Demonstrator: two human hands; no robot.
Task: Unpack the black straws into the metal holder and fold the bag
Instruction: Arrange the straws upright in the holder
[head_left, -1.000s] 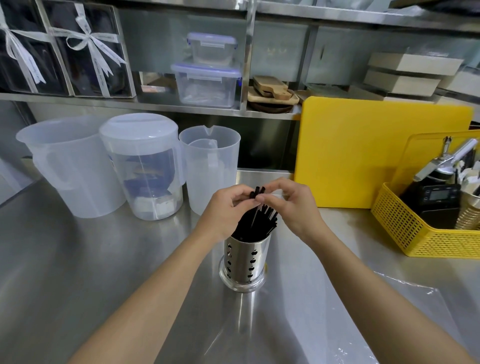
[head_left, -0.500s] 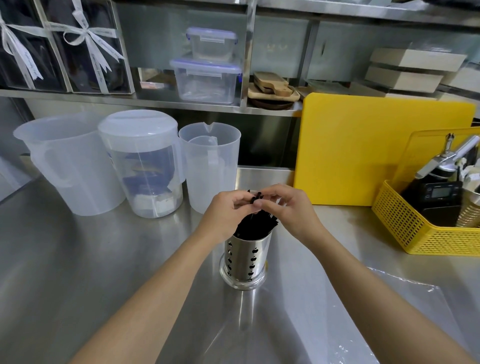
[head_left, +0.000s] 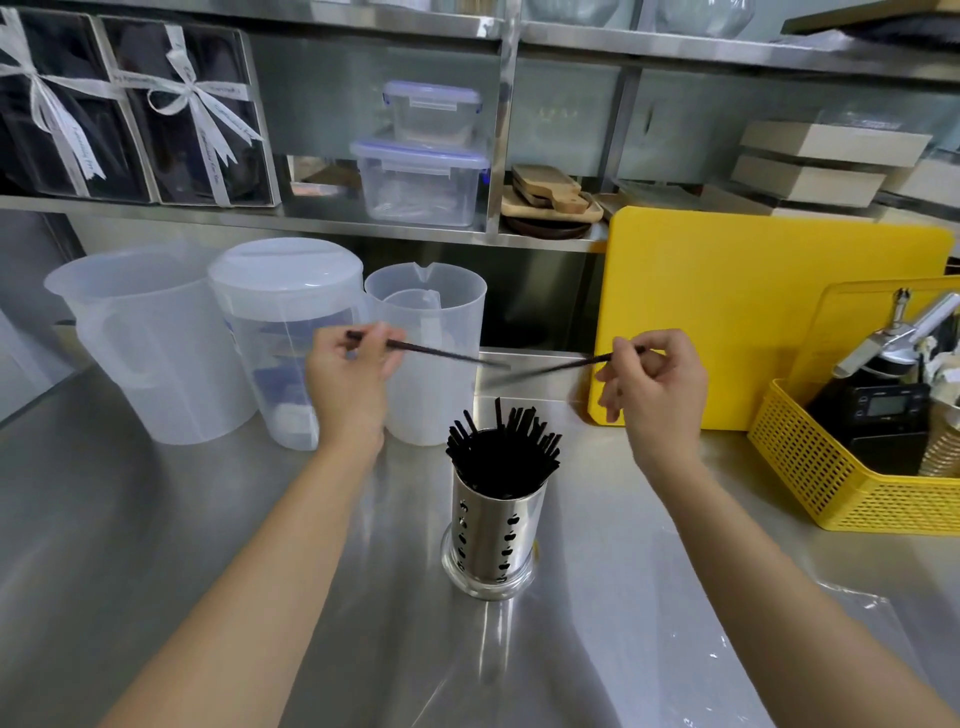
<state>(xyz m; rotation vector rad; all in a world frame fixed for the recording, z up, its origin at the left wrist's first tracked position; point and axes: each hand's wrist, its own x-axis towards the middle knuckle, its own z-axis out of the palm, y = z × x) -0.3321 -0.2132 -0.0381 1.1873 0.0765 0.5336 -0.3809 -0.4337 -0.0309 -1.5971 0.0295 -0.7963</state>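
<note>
A perforated metal holder (head_left: 491, 540) stands upright on the steel counter, packed with several black straws (head_left: 501, 449) fanning out of its top. My left hand (head_left: 350, 382) pinches one black straw (head_left: 441, 354) above and left of the holder, its free end pointing right. My right hand (head_left: 654, 387) pinches another black straw (head_left: 561, 366) above and right of the holder, pointing left. The two straw tips nearly meet over the holder. A clear plastic bag (head_left: 810, 644) lies flat on the counter at the lower right, partly under my right forearm.
Three translucent plastic jugs (head_left: 283, 332) stand behind my left hand. A yellow cutting board (head_left: 753, 312) leans at the back right, with a yellow basket (head_left: 841, 483) of tools beside it. A shelf above holds clear boxes (head_left: 423, 176) and wooden boards.
Both hands were together on the straw tops over the holder. They have lifted and moved apart, each pulling out one straw, now held sideways above the holder.
</note>
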